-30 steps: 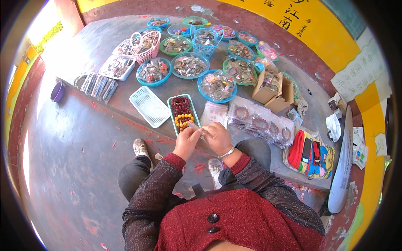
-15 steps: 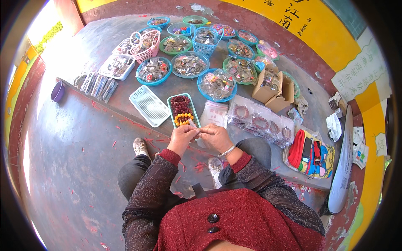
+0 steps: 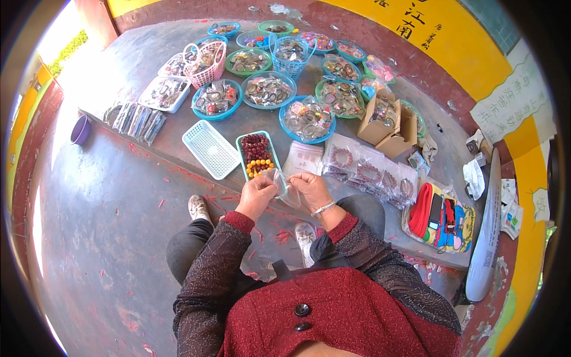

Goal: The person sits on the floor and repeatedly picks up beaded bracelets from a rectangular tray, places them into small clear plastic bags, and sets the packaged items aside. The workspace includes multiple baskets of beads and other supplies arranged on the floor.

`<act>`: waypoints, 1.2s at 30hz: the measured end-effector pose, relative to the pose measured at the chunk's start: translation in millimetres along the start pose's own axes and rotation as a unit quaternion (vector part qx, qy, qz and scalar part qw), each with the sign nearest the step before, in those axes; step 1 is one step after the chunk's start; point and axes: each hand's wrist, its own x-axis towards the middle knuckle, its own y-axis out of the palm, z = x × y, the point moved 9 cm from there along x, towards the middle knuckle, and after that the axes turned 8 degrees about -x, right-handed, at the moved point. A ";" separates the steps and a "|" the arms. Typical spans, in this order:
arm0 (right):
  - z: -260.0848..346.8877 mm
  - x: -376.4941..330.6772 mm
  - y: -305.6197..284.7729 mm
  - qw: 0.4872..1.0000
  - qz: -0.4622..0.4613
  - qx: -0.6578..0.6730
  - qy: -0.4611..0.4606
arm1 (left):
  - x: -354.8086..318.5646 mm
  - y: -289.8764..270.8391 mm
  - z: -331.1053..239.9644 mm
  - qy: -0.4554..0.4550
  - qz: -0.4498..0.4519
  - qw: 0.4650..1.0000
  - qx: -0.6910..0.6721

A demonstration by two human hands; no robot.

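Observation:
Between my two hands a clear plastic bag is stretched, its mouth spread apart. My left hand pinches one side of it, and my right hand, with a bangle on the wrist, pinches the other. I cannot make out anything inside the bag. Just beyond my left hand stands a small green-rimmed basket. In it lie dark red bead bracelets and a yellow bead bracelet. A pack of clear bags lies past my right hand.
An open white basket is left of the bead basket. Bagged bracelets lie in a row at right, before cardboard boxes. Several filled basins stand farther back. Colourful cords lie far right; a purple bucket stands far left.
My hands have moved slightly apart. The plastic bag, narrow and folded before, is now spread wider between them.

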 end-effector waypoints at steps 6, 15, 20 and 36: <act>53.8 -20.4 20.5 0.940 -0.030 -0.290 -0.179 | -0.2 -13.1 -7.4 0.055 -0.091 0.972 0.208; 64.8 -29.2 26.3 0.860 -0.074 -0.419 -0.281 | -16.1 17.7 -36.6 0.323 -0.021 0.842 0.432; 69.3 -29.4 22.7 0.874 -0.096 -0.414 -0.236 | -11.4 18.7 -10.1 0.104 0.025 0.877 0.468; 6.5 -3.2 35.1 0.943 0.139 -0.291 -0.081 | -23.2 6.1 -28.7 0.109 0.095 0.809 0.570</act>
